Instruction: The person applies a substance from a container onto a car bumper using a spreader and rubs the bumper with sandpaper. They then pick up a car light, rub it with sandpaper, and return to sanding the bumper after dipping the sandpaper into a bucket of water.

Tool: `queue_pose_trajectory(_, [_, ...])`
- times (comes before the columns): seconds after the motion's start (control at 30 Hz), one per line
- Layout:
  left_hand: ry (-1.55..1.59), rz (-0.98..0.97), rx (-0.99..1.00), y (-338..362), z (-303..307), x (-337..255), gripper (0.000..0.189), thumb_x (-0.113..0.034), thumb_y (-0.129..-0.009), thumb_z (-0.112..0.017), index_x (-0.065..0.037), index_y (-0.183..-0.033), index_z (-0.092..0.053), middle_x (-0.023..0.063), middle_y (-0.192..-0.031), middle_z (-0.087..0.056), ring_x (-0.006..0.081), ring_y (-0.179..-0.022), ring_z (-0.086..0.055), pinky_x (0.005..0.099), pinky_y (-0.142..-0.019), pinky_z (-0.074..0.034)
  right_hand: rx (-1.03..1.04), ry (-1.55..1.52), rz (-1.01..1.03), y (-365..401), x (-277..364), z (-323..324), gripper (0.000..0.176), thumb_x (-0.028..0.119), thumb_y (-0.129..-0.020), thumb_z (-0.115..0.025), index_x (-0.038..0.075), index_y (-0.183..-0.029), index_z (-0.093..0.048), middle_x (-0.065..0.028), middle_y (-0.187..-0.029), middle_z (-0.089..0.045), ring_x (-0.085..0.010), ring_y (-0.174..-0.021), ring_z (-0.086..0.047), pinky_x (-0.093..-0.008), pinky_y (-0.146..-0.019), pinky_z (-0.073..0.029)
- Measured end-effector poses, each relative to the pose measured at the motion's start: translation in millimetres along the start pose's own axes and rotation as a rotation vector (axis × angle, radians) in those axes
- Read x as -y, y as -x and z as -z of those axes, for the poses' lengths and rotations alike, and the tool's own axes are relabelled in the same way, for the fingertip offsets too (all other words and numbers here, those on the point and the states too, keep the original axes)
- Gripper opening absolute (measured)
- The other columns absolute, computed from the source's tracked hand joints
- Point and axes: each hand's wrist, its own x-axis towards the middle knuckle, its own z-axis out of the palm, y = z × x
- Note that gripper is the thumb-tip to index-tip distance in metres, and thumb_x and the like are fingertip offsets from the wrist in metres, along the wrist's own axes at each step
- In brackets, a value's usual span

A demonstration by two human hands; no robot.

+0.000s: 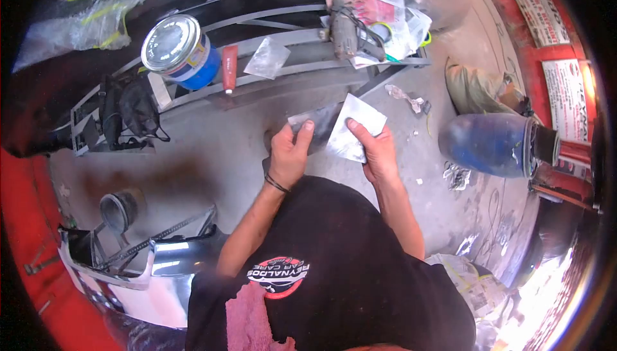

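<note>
Two items held: remotely, I am viewing the left hand [290,153] pinching the dark sheet [326,120], its long axis pointing rightward towards the pale square plate [352,134], which the right hand [380,152] is pinching.

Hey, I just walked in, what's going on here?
A person in a black T-shirt is handling two flat pieces: the left hand grips a thin, dark, flat piece, and the right hand pinches a square white sheet beside it. Beyond them, a blue bucket with a silver lid and a red tube with a white cap stand on a grey metal frame.
</note>
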Motion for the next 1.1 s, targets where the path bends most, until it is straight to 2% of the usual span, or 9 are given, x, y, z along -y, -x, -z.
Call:
queue_pose_trajectory(0.27, [-0.299,-0.173,0.048,115,-115,-13,0.029,-0.014,-0.104,-0.061,0.002,-0.127,-0.066,0.0134,-0.107,-0.075,0.0128,-0.096,-0.067,0.0304,-0.085,-0.053,0.012,-0.057,0.019,110,-6,87,0.024,0.017,-0.097,-0.076,0.003,-0.115,-0.072,-0.0019,-0.102,-0.075,-0.0101,-0.089,-0.069,-0.0289,-0.078,-0.056])
queue_pose_trajectory(0.43, [-0.543,-0.316,0.195,170,-152,-29,0.035,-0.009,-0.102,-0.059,0.000,-0.136,-0.062,0.0230,-0.114,-0.072,0.0347,-0.100,-0.072,0.0375,-0.088,-0.055,-0.083,-0.165,0.110,160,-11,118,0.021,0.023,-0.099,-0.074,0.003,-0.107,-0.075,-0.0003,-0.095,-0.074,-0.0082,-0.083,-0.067,-0.0270,-0.073,-0.054])
queue_pose_trajectory(0.57, [-0.611,-0.249,0.386,190,-157,-54,0.032,-0.010,-0.103,-0.059,0.001,-0.133,-0.061,0.0251,-0.110,-0.071,0.0381,-0.100,-0.071,0.0404,-0.087,-0.055,-0.156,0.020,0.237,198,-7,127,0.020,0.023,-0.101,-0.072,0.004,-0.094,-0.076,0.0040,-0.085,-0.069,-0.0036,-0.076,-0.058,-0.0247,-0.066,-0.048])
queue_pose_trajectory(0.7, [-0.757,-0.181,0.572,188,-130,-77,0.029,-0.016,-0.105,-0.057,0.003,-0.127,-0.060,0.0270,-0.102,-0.069,0.0421,-0.096,-0.070,0.0434,-0.084,-0.054,0.004,0.308,0.399,210,10,121,0.022,0.022,-0.098,-0.075,0.001,-0.090,-0.074,0.0054,-0.079,-0.066,-0.0031,-0.072,-0.054,-0.0254,-0.063,-0.046])
queue_pose_trajectory(0.77, [-0.792,0.035,0.730,183,-104,-72,0.033,-0.025,-0.107,-0.053,0.004,-0.122,-0.059,0.0280,-0.096,-0.067,0.0458,-0.090,-0.067,0.0459,-0.081,-0.052,0.102,0.434,0.426,209,13,111,0.023,0.022,-0.097,-0.076,0.000,-0.090,-0.074,0.0053,-0.078,-0.065,-0.0032,-0.071,-0.052,-0.0257,-0.062,-0.046])
queue_pose_trajectory(0.83, [-0.786,-0.127,0.669,184,-77,-52,0.036,-0.028,-0.109,-0.050,0.004,-0.121,-0.059,0.0287,-0.095,-0.068,0.0489,-0.090,-0.064,0.0469,-0.080,-0.051,0.172,0.574,0.374,203,5,98,0.020,0.020,-0.097,-0.076,0.000,-0.093,-0.075,0.0041,-0.080,-0.067,-0.0038,-0.073,-0.056,-0.0261,-0.064,-0.048])
queue_pose_trajectory(0.9, [-0.669,-0.121,0.433,200,-80,-62,0.033,-0.024,-0.109,-0.050,0.005,-0.124,-0.059,0.0290,-0.095,-0.066,0.0460,-0.092,-0.067,0.0465,-0.081,-0.052,0.127,0.394,0.370,205,-4,74,0.020,0.020,-0.097,-0.075,-0.001,-0.096,-0.075,0.0023,-0.085,-0.071,-0.0052,-0.077,-0.061,-0.0266,-0.068,-0.052])
queue_pose_trajectory(1.03, [-0.685,-0.214,0.400,199,-54,-52,0.034,-0.022,-0.110,-0.047,0.004,-0.129,-0.057,0.0229,-0.103,-0.070,0.0362,-0.097,-0.070,0.0431,-0.087,-0.052,-0.044,0.183,0.252,199,-24,47,0.024,0.019,-0.096,-0.077,-0.004,-0.102,-0.075,-0.0018,-0.092,-0.075,-0.0066,-0.084,-0.065,-0.0273,-0.073,-0.055])
queue_pose_trajectory(1.1, [-0.420,0.092,0.583,199,-35,-55,0.035,-0.027,-0.111,-0.049,0.003,-0.125,-0.059,0.0105,-0.106,-0.069,0.0234,-0.093,-0.064,0.0364,-0.085,-0.051,0.129,0.338,0.295,206,-21,40,0.023,0.018,-0.095,-0.077,-0.003,-0.104,-0.075,-0.0017,-0.092,-0.075,-0.0066,-0.083,-0.065,-0.0274,-0.072,-0.054])
